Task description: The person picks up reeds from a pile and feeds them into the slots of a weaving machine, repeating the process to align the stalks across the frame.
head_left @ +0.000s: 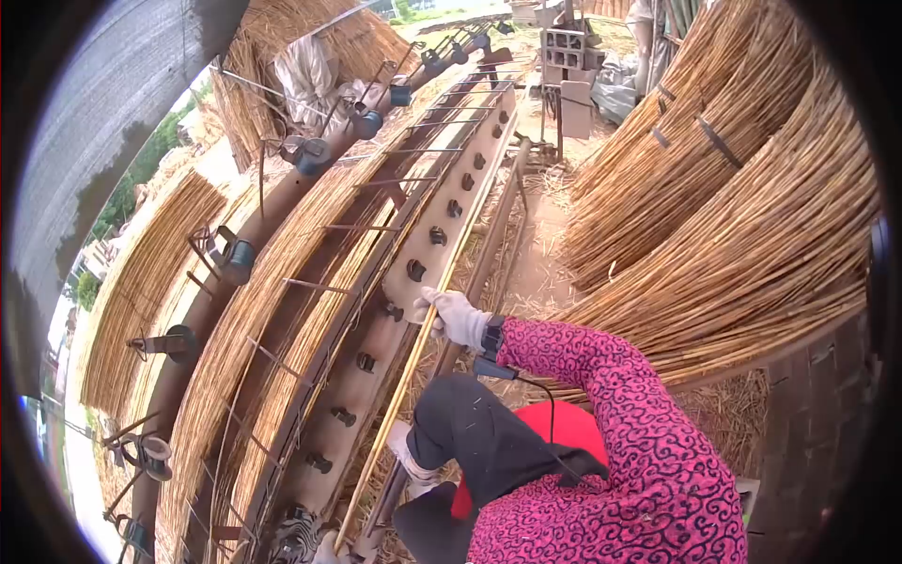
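Note:
My right hand [456, 318], in a white glove with a dark band at the wrist, is closed on long, thin yellow reeds [399, 393]. The reeds slant from the bottom edge up along a pale metal rail with dark round holes [383, 331]. At the bottom edge my left hand [327, 549], also gloved and partly cut off by the frame, is closed round the lower part of the reeds. A long band of woven or stacked reeds [225, 376] lies left of the rail, beneath thin metal rods.
A rusty pipe [209, 320] with clamp-like fittings runs along the left. Large reed bundles [723, 244] lie at the right, with concrete blocks [564, 49] at the back. Loose straw covers the ground. My dark-clad knee [460, 423] is beside the rail.

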A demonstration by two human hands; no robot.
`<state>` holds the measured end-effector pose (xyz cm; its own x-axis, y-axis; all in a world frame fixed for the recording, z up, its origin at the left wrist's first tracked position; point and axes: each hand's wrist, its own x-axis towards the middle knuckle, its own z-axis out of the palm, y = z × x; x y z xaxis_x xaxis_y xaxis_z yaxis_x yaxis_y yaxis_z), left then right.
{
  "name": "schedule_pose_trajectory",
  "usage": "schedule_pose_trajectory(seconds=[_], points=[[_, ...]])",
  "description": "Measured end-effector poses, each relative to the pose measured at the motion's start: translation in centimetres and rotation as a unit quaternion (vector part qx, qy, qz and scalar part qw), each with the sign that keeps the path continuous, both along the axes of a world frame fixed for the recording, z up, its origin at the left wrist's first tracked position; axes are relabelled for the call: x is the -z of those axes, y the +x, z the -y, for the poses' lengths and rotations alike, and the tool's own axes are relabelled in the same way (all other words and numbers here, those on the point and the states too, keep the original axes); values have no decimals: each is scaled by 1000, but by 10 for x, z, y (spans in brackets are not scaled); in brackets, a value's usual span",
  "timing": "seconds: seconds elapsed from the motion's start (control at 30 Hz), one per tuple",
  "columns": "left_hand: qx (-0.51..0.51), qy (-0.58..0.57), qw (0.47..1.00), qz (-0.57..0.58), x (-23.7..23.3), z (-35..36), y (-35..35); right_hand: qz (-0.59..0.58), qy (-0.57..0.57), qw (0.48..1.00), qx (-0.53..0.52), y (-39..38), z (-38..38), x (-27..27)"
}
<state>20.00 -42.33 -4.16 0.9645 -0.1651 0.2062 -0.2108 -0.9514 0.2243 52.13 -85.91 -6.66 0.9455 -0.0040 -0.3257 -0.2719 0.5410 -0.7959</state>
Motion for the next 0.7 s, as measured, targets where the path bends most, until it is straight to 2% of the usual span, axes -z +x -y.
schedule_pose_trajectory(seconds=[0.03,0.07,0.1,0.17,0.2,0.3,0.37,0.43,0.47,0.53,0.63,0.7], points=[[41,13,999,-17,-5,10,-4,21,-7,999,33,17,18,2],[23,-20,997,-74,9,11,-4,26,-11,999,28,35,39,7],[2,-53,990,-131,23,13,-3,23,-59,996,57,47,50,2],[-100,-135,959,-230,-2,66,20,24,-86,988,126,65,64,-15],[14,-155,985,-72,43,56,30,26,-86,988,128,76,71,-21],[46,-147,980,-127,31,104,76,6,-136,981,138,98,84,-29],[18,-275,935,-224,27,138,117,33,-171,979,104,104,85,-32],[41,-367,897,-245,12,171,151,25,-188,980,62,88,57,-37],[43,-368,896,-244,3,185,169,34,-186,980,58,79,40,-30],[44,-458,817,-349,-15,207,198,38,-168,983,57,69,20,-22],[22,-482,791,-377,-42,226,205,39,-158,984,68,84,27,-25],[26,-466,788,-401,-32,210,193,31,-173,980,87,105,45,-30]])
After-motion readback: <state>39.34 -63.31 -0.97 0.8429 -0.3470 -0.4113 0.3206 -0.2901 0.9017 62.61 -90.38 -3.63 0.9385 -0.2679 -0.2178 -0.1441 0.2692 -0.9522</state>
